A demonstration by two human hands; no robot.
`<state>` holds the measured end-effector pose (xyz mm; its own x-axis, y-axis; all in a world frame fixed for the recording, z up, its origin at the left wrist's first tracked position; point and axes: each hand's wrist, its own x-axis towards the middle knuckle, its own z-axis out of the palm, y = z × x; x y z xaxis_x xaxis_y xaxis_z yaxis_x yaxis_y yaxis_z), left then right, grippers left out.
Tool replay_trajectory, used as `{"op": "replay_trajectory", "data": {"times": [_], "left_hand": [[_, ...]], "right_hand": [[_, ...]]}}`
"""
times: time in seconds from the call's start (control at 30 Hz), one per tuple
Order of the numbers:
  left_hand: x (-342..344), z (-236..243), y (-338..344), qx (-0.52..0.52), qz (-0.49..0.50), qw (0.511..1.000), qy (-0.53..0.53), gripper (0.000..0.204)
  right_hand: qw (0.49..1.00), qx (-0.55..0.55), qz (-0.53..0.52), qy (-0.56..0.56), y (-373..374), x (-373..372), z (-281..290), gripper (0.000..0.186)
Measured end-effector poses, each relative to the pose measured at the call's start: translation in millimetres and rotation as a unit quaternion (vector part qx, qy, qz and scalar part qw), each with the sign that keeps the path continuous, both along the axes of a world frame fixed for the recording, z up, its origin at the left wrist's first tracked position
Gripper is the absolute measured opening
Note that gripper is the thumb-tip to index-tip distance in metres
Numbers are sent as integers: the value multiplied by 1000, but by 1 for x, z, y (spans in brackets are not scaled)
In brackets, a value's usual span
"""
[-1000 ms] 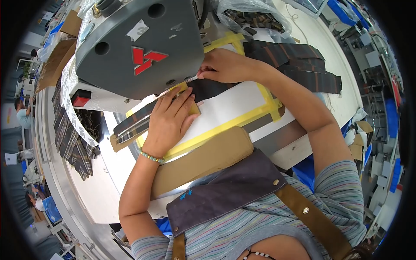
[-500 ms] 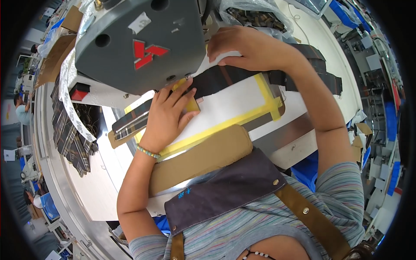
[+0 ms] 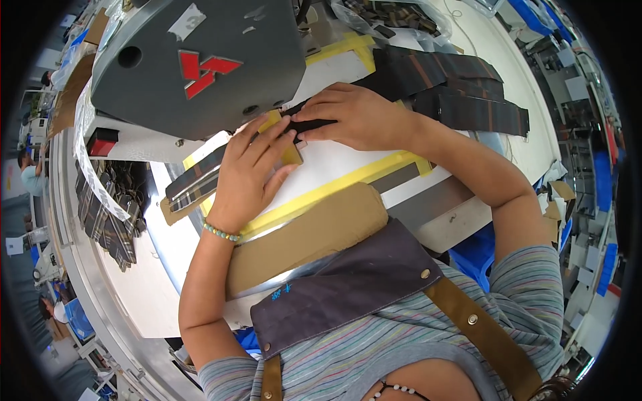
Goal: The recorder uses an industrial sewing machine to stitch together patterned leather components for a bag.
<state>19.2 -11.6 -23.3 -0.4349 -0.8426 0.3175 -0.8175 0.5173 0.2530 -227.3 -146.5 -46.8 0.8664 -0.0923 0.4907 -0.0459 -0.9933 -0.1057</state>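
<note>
The grey sewing machine head (image 3: 200,73) with a red emblem fills the upper left. Just below its lower right end, my left hand (image 3: 251,164) lies flat with fingers spread, over a yellow block (image 3: 292,155) and the dark cloth. Close to its fingertips, my right hand (image 3: 358,120) pinches the dark plaid fabric strip (image 3: 394,70), which runs off to the right behind the hand. The strip's other part (image 3: 195,179) emerges left of my left hand, next to thin metal rails. The needle area is hidden by the machine head and fingers.
A white work plate edged with yellow tape (image 3: 321,188) lies under my hands. Along the near edge sits a brown cardboard pad (image 3: 311,234). Dark plaid pieces (image 3: 110,214) hang at the left; a clear plastic bag (image 3: 435,33) of cloth pieces stands at the back. More strips (image 3: 481,113) lie right.
My right hand has come down and left from beside the machine to my left fingertips, onto the strip. The left hand stays nearly in place. The view has shifted slightly.
</note>
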Motion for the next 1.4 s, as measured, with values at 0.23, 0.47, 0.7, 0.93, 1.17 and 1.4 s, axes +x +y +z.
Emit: {"op": "replay_trajectory", "data": {"times": [0.23,0.47,0.7,0.93,1.17,1.4], "left_hand": [[-5,3,0,-19,-26,999,-39,48],[-6,2,-1,-3,-7,1000,-26,47],[-5,3,-3,11,9,1000,-14,46],[-1,0,0,-10,52,998,19,47],[-3,7,4,-39,50,994,-86,42],[-3,12,5,-43,42,990,-130,45]], "right_hand": [[999,12,-29,-20,4,4,0,14],[998,50,-18,-23,1,6,0,16],[994,101,30,17,-12,-2,5,27],[996,71,11,50,-9,-1,6,28],[998,38,-8,51,-4,0,5,26],[998,28,-12,47,-2,0,4,26]]}}
